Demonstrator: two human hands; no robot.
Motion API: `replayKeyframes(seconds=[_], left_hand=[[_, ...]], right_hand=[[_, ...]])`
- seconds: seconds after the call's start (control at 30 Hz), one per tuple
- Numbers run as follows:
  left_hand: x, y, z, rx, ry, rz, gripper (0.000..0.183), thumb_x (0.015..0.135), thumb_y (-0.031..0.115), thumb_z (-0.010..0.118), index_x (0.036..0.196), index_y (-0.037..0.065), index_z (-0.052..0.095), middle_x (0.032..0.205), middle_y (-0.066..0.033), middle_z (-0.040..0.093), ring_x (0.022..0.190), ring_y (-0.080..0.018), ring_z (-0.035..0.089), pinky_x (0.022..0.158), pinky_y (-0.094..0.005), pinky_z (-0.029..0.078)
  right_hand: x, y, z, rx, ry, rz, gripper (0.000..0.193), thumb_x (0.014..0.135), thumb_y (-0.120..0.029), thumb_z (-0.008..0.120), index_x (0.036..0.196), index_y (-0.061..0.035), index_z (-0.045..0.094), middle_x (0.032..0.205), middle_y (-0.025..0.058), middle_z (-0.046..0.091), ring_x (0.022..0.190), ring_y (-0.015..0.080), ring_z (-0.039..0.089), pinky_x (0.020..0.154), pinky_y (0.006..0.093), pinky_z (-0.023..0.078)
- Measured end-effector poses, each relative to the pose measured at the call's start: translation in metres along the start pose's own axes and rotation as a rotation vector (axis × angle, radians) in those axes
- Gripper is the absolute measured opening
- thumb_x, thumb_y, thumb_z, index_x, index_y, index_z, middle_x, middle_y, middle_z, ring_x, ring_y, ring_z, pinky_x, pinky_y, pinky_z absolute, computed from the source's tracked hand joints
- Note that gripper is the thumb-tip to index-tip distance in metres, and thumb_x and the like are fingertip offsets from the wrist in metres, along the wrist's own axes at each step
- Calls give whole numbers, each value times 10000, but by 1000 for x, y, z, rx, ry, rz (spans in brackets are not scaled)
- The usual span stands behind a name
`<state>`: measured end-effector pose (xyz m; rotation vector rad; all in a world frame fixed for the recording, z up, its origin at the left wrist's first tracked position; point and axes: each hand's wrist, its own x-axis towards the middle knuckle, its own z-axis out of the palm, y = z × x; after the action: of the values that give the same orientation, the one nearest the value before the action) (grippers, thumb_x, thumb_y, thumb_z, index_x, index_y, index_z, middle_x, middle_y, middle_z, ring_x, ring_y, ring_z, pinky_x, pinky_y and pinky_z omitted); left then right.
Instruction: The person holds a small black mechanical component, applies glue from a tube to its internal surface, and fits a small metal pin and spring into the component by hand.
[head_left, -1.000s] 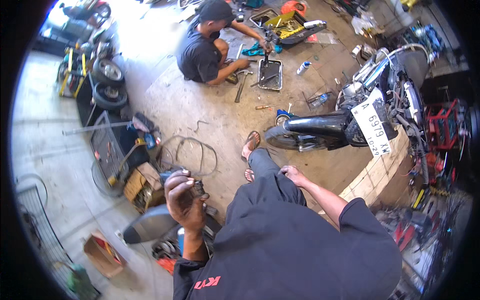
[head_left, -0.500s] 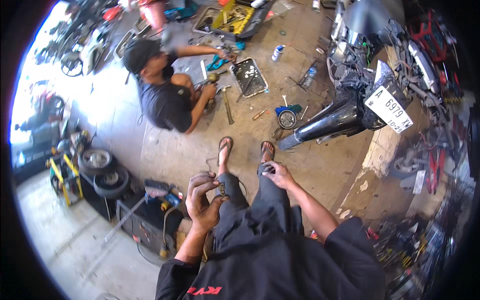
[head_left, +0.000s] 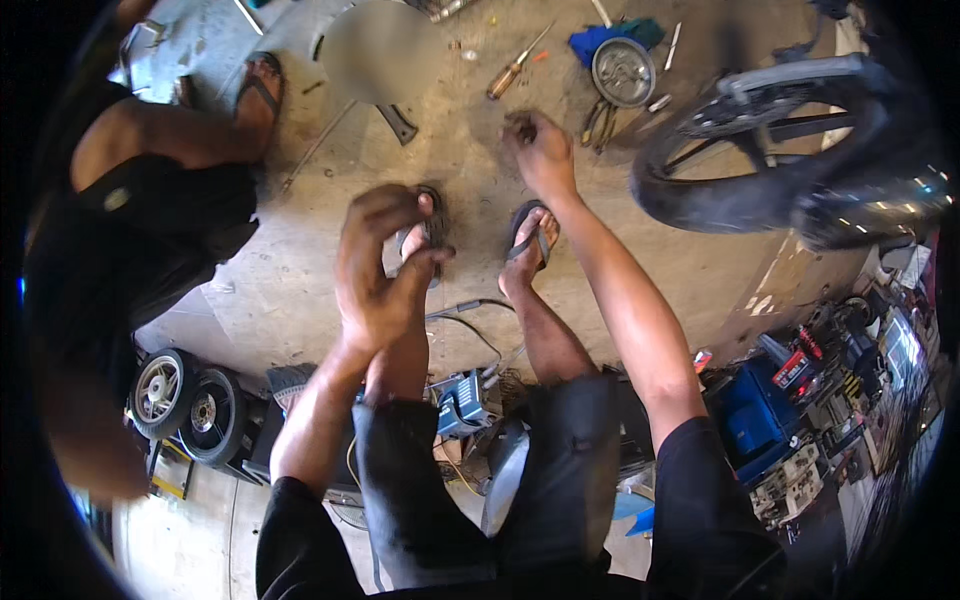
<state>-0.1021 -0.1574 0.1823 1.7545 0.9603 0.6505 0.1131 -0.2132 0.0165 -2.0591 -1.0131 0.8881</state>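
Observation:
My left hand [head_left: 378, 265] is raised above my left foot, its fingers and thumb apart with nothing visible between them. Farther forward, my right hand [head_left: 543, 155] reaches over the floor with its fingers curled in. Something small and dark [head_left: 519, 127] shows at those fingertips, too blurred to name. Just beyond the right hand lies a screwdriver [head_left: 508, 78] with a brown handle. To its right, a pair of pliers [head_left: 598, 125] rests beside a round metal bowl-like part [head_left: 623, 72], which sits against a blue and green cloth [head_left: 600, 40].
A motorcycle wheel [head_left: 665, 205] stands on the right. At left another person's bent leg [head_left: 180, 140] and sandalled foot [head_left: 260, 95] are close by. A dark handle end [head_left: 397, 124] lies ahead. Spare wheels [head_left: 212, 415], a blue box [head_left: 470, 402] and a blue bin [head_left: 740, 420] lie nearer.
The view has tipped down and nearer to the floor. My right hand has moved from my knee out over the floor. The small dark metal part no longer shows in my left fingers.

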Motion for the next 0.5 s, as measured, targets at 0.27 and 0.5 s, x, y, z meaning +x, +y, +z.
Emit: replayKeyframes(seconds=[0.27,0.5], left_hand=[[61,-190,71,-3,-118,88,397,699,-76,717,1067,-15,580,1136,-174,576,1132,-302,545,971,-399,427],[113,-247,89,-15,42,300,355,706,44,788,1025,16,635,1045,-149,612,1048,-311,590,897,-389,462]], right_hand=[[87,123,81,-138,186,-249,587,715,-117,794,1235,-66,525,973,108,637,976,272,586,898,405,418],[132,122,118,-291,233,-457,611,699,-196,815,1236,-72,549,1112,132,604,1162,297,476,1017,459,269]])
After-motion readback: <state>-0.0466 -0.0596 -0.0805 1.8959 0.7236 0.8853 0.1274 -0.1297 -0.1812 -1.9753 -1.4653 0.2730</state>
